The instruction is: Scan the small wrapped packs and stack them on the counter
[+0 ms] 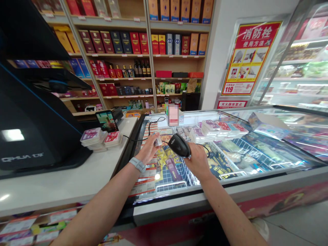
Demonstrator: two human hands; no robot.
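The person's right hand is closed around a black handheld barcode scanner, its head turned toward a small pale packet pinched in the fingertips of the left hand. Scanner and packet are just apart, above the glass lid of a chest freezer, near its edge by the counter. A grey wristband circles the left wrist. A black cable loops from the scanner across the lid.

Frozen goods lie in wire baskets under the glass, and stacks of packaged cards sit on the lid. On the white counter to the left are more stacks, a tablet on a stand and a black checkout terminal. Behind are wooden shelves of boxed liquor, and to the right a red fire hydrant poster.
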